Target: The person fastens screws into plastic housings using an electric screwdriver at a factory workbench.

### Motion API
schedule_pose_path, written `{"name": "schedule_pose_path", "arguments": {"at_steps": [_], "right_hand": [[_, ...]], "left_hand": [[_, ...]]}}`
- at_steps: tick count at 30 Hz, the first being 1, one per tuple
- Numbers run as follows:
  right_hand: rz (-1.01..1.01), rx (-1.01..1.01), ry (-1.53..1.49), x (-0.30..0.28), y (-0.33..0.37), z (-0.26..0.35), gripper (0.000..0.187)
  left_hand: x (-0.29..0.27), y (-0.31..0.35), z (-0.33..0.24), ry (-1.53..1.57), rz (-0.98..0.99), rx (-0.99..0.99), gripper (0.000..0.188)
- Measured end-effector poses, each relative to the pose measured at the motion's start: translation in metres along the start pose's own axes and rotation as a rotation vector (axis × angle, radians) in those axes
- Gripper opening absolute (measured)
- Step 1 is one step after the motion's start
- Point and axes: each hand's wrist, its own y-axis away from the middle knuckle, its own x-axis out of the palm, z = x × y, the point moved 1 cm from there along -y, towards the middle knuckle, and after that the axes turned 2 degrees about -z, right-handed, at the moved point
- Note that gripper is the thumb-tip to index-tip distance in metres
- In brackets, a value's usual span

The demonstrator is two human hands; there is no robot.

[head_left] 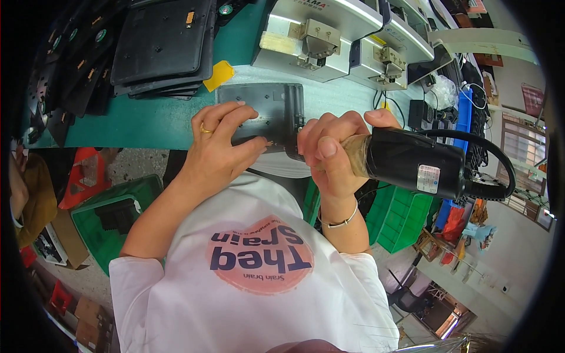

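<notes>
In front of me on the bench lies a black plastic panel with a raised ribbed edge on its right. My left hand rests across its left and near part, fingers spread and thumb apart, with a ring on one finger. My right hand is wrapped round the taped grip of a black corded electric screwdriver, held lying sideways with its cord end to the right. The tool's front end points left at the panel's right edge. Its tip is mostly hidden by my fingers, so contact is unclear.
Stacked black panels stand at the far left beside a yellow tag. Grey-white machines with metal fittings line the back. Green crates sit below the bench. The tool's thick cable loops at the right.
</notes>
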Motion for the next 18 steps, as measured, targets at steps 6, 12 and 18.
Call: {"name": "schedule_pose_path", "arguments": {"at_steps": [6, 12, 18], "right_hand": [[-0.037, -0.02, -0.02, 0.0026, 0.0001, -0.0042, 0.053], [-0.06, -0.03, -0.052, 0.0023, 0.0007, -0.0095, 0.053], [-0.033, -0.031, 0.008, 0.009, 0.0026, -0.0082, 0.054]], "left_hand": [[-0.0012, -0.0024, -0.0006, 0.014, 0.014, -0.011, 0.013], [-0.0004, -0.002, 0.0001, 0.018, 0.015, -0.017, 0.013], [-0.0003, -0.0005, -0.0003, 0.019, 0.015, -0.026, 0.013]]}}
